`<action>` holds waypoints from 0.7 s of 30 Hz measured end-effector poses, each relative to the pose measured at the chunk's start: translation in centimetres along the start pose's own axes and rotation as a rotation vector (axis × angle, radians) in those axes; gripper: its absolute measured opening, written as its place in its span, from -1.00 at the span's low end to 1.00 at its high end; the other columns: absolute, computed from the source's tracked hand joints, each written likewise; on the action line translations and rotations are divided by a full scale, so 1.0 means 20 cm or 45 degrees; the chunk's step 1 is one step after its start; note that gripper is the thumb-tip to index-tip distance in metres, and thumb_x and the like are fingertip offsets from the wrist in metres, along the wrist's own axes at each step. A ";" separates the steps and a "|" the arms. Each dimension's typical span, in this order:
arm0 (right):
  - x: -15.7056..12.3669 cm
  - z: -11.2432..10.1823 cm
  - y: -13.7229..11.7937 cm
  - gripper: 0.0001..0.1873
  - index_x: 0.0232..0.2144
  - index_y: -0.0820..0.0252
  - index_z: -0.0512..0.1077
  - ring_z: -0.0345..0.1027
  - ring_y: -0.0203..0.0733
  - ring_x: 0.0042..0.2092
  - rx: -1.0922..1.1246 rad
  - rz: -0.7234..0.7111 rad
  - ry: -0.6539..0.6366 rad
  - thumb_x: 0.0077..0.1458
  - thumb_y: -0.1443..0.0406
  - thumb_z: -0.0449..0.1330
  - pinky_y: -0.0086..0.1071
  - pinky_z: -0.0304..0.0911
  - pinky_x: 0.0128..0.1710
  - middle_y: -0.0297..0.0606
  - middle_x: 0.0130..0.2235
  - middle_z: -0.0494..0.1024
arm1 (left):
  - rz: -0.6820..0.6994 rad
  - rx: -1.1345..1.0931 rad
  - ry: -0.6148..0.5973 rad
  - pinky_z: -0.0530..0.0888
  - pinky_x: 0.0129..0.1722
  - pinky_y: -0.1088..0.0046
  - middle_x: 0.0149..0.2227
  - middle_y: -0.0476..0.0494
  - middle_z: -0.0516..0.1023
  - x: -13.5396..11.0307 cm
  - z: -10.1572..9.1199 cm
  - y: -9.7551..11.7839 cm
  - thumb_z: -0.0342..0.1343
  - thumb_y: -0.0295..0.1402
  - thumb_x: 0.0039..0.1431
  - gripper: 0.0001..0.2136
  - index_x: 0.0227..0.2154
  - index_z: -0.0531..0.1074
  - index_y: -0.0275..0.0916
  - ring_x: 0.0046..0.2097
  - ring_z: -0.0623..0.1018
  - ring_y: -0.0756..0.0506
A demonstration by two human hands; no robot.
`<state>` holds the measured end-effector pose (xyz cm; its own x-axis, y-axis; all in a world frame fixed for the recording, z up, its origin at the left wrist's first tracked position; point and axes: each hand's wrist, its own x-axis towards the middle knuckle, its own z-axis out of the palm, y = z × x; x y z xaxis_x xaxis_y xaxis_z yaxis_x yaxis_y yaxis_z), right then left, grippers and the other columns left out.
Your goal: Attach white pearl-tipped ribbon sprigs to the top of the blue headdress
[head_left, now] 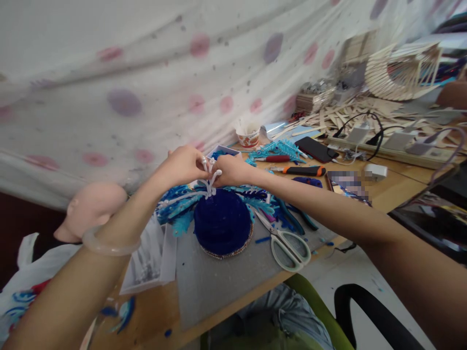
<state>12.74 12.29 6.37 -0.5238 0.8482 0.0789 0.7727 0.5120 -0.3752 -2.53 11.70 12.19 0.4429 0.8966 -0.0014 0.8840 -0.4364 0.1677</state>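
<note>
A dark blue dome-shaped headpiece [222,223] with a beaded rim sits on a grey mat [204,282] on the wooden table. White pipe-cleaner wire [210,181] rises from its top. My left hand [182,165] and my right hand [230,170] meet just above the dome, and both pinch the white wire with closed fingers. Blue and turquoise feathery pieces [175,206] fan out behind the dome. A pale bangle [109,245] rings my left wrist.
Scissors [288,245] lie right of the dome. Beyond are an orange-handled cutter [301,170], a red-handled tool [275,158], a phone [316,148], a paper cup [248,137], a power strip [386,146] and wooden sticks [350,114]. A mannequin head [89,206] lies at left. A dotted cloth hangs behind.
</note>
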 end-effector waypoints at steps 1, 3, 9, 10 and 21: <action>0.00 0.00 0.00 -0.73 -0.20 0.28 0.65 0.45 -0.03 -0.19 0.005 0.007 0.002 0.03 0.28 0.33 -0.33 0.12 -0.26 -0.10 -0.23 0.66 | -0.023 0.021 -0.016 0.28 -0.29 0.38 -0.59 -0.01 0.56 0.00 0.00 0.01 0.28 -0.29 -0.07 -0.89 -0.53 0.60 -0.22 -0.37 0.53 -0.12; 0.00 0.01 0.00 -0.74 -0.21 0.29 0.65 0.44 -0.06 -0.23 0.024 0.007 -0.006 0.02 0.30 0.33 -0.35 0.12 -0.28 -0.12 -0.26 0.65 | -0.072 0.064 -0.047 0.30 -0.26 0.36 -0.55 -0.03 0.59 0.00 0.01 0.02 0.26 -0.31 -0.05 -0.90 -0.50 0.61 -0.21 -0.33 0.55 -0.15; 0.00 -0.02 0.03 -0.83 -0.34 0.26 0.67 0.41 -0.14 -0.30 0.084 -0.048 -0.059 0.00 0.28 0.34 -0.39 0.07 -0.37 -0.24 -0.43 0.58 | -0.067 0.065 -0.044 0.32 -0.24 0.38 -0.42 -0.05 0.67 -0.01 0.01 0.03 0.23 -0.35 -0.03 -0.86 -0.39 0.63 -0.21 -0.26 0.57 -0.15; 0.00 -0.02 0.03 -0.82 -0.34 0.25 0.67 0.40 -0.14 -0.30 0.093 -0.051 -0.053 -0.01 0.27 0.36 -0.39 0.06 -0.38 -0.25 -0.43 0.57 | -0.058 0.069 -0.050 0.31 -0.25 0.38 -0.45 -0.04 0.65 -0.01 0.00 0.03 0.23 -0.35 -0.03 -0.87 -0.41 0.63 -0.21 -0.28 0.56 -0.15; 0.02 0.06 0.07 -0.88 -0.46 0.28 0.63 0.14 -0.35 -0.51 0.333 -0.026 -0.004 -0.02 0.30 0.35 -0.43 0.01 -0.47 -0.47 -0.62 0.31 | 0.025 0.083 -0.070 0.24 -0.32 0.41 -0.48 -0.04 0.63 0.01 -0.02 0.09 0.25 -0.35 -0.02 -0.92 -0.52 0.54 -0.24 -0.33 0.55 -0.11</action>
<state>13.19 13.18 4.71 -0.5400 0.8373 0.0859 0.6433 0.4764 -0.5993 -0.88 11.13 12.93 0.4665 0.8829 -0.0530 0.8820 -0.4597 0.1036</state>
